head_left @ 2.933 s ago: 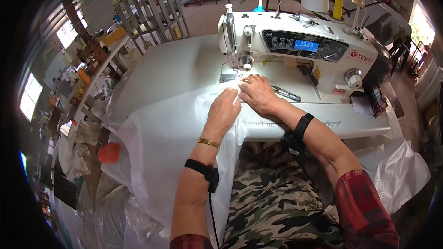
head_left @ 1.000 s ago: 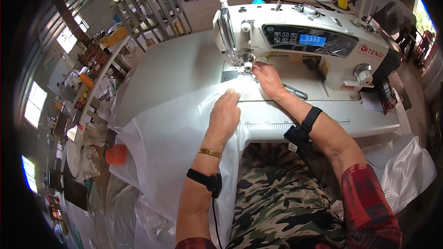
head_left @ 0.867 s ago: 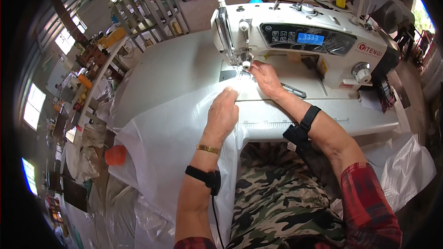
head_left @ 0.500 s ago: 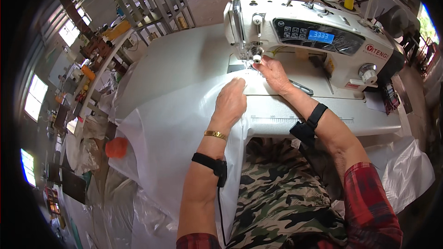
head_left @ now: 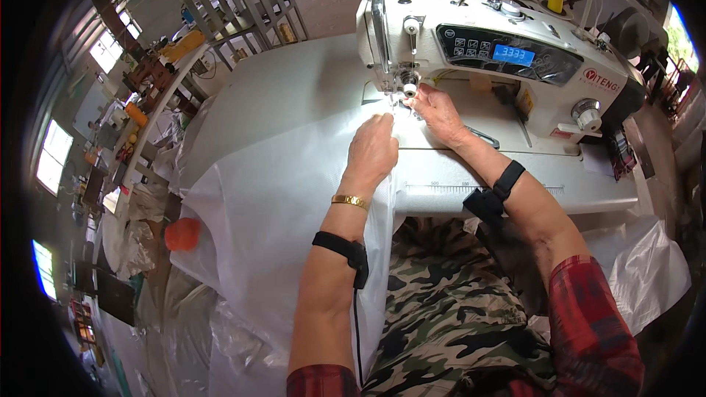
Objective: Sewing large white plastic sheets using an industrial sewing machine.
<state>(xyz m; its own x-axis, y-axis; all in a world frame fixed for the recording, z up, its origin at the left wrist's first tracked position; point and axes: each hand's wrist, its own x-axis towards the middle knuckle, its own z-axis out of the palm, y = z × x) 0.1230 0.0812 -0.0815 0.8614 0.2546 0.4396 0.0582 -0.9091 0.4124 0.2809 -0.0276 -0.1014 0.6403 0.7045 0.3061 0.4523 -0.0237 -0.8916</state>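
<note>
A white sewing machine (head_left: 537, 18) with a lit blue display stands on its table. Translucent white sheet material (head_left: 287, 184) spreads over the left of the table and hangs down the near side. Just in front of the needle area, my left hand (head_left: 372, 150) is closed, its fingers pinching the sheet's edge. My right hand (head_left: 440, 116) is right beside the needle and presser foot, thumb and fingers drawn together. Whatever lies between its fingertips is too small to make out. Bright lamp light falls on the stitching spot.
Right of my right hand lies a small dark tool (head_left: 483, 138) on the machine bed. An orange-red roll (head_left: 182, 234) is at the sheet's left edge. Farther left runs a cluttered bench (head_left: 151, 121); a grey metal rack (head_left: 246, 7) stands behind. More white sheeting (head_left: 640, 272) hangs at right.
My left hand has moved slightly forward and right, toward the needle, with the sheet's edge. My right hand stays by the needle, with only a small shift.
</note>
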